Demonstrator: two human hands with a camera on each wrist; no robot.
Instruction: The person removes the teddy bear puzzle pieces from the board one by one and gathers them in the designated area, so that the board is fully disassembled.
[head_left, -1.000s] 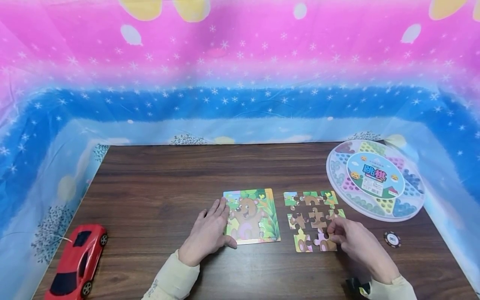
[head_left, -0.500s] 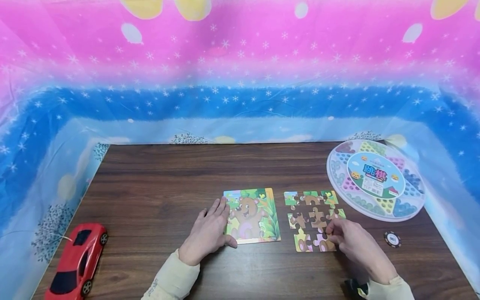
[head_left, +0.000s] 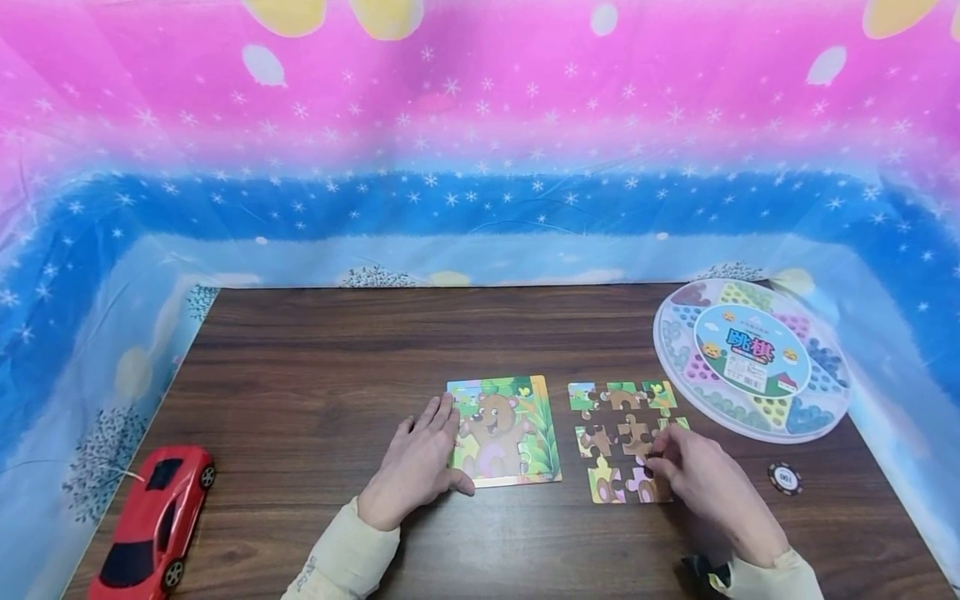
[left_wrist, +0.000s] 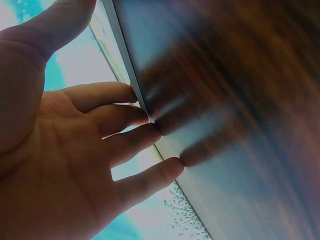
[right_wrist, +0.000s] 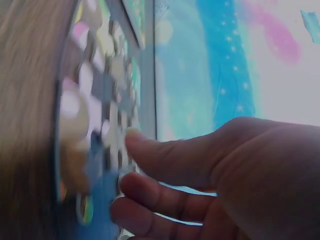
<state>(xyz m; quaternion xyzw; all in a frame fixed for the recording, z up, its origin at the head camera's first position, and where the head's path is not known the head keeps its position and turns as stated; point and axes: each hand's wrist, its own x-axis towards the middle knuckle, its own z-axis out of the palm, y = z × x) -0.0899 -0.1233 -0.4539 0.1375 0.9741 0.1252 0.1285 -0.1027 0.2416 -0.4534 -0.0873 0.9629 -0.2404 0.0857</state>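
A square bear picture puzzle board (head_left: 510,433) lies on the wooden table in the head view. My left hand (head_left: 420,467) lies flat at its left side, fingers straight, fingertips over its edge and thumb at its lower left corner. To the right, several loose puzzle pieces (head_left: 633,437) are laid out in rows, slightly apart. My right hand (head_left: 708,483) has its thumb and curled fingers down at the lower right puzzle piece (head_left: 662,492), pinching it; the hand hides part of this piece. In the right wrist view, the thumb (right_wrist: 150,152) and fingertips meet the layer of pieces.
A round Chinese checkers box (head_left: 750,358) lies at the back right, close to the pieces. A poker chip (head_left: 785,478) is right of my right hand. A red toy car (head_left: 153,525) stands at the front left. Patterned cloth (head_left: 480,200) hangs behind the table.
My right hand has shifted slightly left and up across the lower right pieces. My left hand and the board have stayed in place.
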